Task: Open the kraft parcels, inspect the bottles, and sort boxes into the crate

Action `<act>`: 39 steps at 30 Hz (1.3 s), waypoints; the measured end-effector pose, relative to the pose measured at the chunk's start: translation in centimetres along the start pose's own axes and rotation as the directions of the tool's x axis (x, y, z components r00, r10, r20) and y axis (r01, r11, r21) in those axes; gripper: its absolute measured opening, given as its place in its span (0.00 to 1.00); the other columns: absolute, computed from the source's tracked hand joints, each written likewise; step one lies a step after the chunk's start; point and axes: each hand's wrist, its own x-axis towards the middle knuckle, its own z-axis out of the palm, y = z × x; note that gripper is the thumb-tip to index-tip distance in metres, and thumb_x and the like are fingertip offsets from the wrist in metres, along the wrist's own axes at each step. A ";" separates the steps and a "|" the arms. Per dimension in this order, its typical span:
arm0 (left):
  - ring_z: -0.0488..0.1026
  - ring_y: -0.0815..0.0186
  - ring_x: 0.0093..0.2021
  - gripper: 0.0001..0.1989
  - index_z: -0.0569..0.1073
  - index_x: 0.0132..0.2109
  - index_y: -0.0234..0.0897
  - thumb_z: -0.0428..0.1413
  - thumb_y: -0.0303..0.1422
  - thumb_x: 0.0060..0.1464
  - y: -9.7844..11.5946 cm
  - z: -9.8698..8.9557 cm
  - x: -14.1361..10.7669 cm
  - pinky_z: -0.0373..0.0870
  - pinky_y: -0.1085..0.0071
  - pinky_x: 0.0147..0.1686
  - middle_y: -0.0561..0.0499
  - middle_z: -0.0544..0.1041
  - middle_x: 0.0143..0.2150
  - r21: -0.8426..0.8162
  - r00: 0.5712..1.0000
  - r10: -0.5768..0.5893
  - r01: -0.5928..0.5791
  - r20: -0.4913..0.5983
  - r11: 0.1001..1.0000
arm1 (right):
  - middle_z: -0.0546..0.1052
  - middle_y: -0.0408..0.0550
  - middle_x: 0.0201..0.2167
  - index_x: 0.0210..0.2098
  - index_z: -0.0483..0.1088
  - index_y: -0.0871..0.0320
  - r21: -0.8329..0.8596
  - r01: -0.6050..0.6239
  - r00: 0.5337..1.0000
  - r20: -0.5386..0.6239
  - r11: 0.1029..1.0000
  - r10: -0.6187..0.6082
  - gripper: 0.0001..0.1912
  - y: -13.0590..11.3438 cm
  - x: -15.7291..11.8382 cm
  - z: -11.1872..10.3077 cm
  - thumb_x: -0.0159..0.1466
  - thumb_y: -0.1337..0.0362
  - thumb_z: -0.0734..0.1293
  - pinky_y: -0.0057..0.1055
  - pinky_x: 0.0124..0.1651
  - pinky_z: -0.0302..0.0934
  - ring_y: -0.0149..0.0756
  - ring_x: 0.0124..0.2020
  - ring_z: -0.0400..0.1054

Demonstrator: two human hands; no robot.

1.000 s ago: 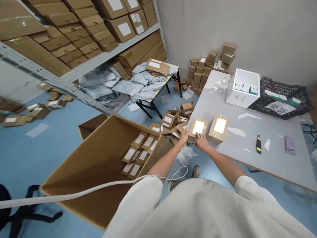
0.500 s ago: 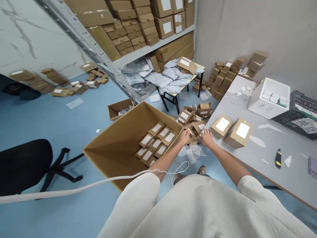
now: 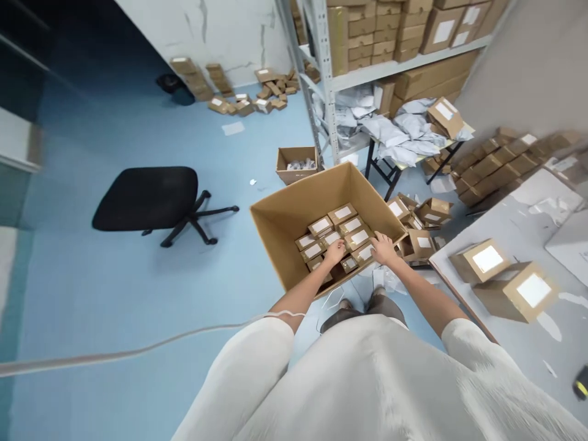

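A large open cardboard carton stands on the floor before me, with several small labelled boxes packed flat along its bottom. My left hand is inside it, low over those boxes. Its fingers are curled together, and what they hold, if anything, is hidden. My right hand reaches over the carton's right side, fingers apart, beside a labelled box. The fingertips look close to that box; I cannot tell whether they touch it.
Loose small cartons lie on the floor right of the large carton. Two boxes sit on the grey table. Left are a black chair and a white cable. Behind stand a smaller carton and a metal shelf.
My view has swung left. Both hands have moved from the loose cartons between the large carton and the table to over the large carton's inside.
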 end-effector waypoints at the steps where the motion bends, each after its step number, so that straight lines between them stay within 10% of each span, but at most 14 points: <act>1: 0.81 0.57 0.52 0.12 0.79 0.52 0.36 0.58 0.32 0.64 -0.9 -1.0 0.2 0.73 0.59 0.61 0.43 0.85 0.49 -0.007 0.999 -0.035 0.035 -0.016 0.999 | 0.56 0.60 0.80 0.72 0.67 0.57 0.001 0.017 0.999 0.027 1.000 -0.017 0.29 -0.7 1.0 0.1 0.73 0.63 0.61 0.51 0.73 0.51 0.57 0.76 0.53; 15: 0.79 0.55 0.60 0.14 0.80 0.55 0.39 0.57 0.27 0.64 -10.3 -4.8 8.2 0.71 0.59 0.67 0.43 0.83 0.59 -0.178 0.893 -0.427 0.401 -0.142 0.898 | 0.64 0.62 0.75 0.74 0.65 0.57 -0.081 0.237 0.892 0.414 0.968 -0.184 0.31 -1.9 22.0 5.0 0.73 0.63 0.63 0.48 0.68 0.61 0.58 0.70 0.63; 25: 0.77 0.51 0.62 0.17 0.79 0.59 0.37 0.57 0.29 0.66 -20.4 0.8 15.6 0.70 0.55 0.68 0.39 0.81 0.61 -0.245 0.834 -0.547 0.516 -0.074 0.821 | 0.56 0.64 0.79 0.77 0.56 0.56 -0.181 0.368 0.786 0.585 0.912 -0.201 0.39 0.4 34.9 18.5 0.71 0.56 0.69 0.49 0.71 0.55 0.58 0.74 0.56; 39: 0.78 0.51 0.60 0.17 0.80 0.60 0.35 0.56 0.28 0.68 -29.4 10.1 23.0 0.70 0.57 0.66 0.39 0.82 0.58 -0.195 0.859 -0.509 0.509 0.052 0.838 | 0.43 0.68 0.83 0.82 0.41 0.60 -0.196 0.451 0.732 0.640 0.871 -0.235 0.54 2.5 42.0 34.2 0.66 0.61 0.72 0.58 0.79 0.39 0.62 0.82 0.38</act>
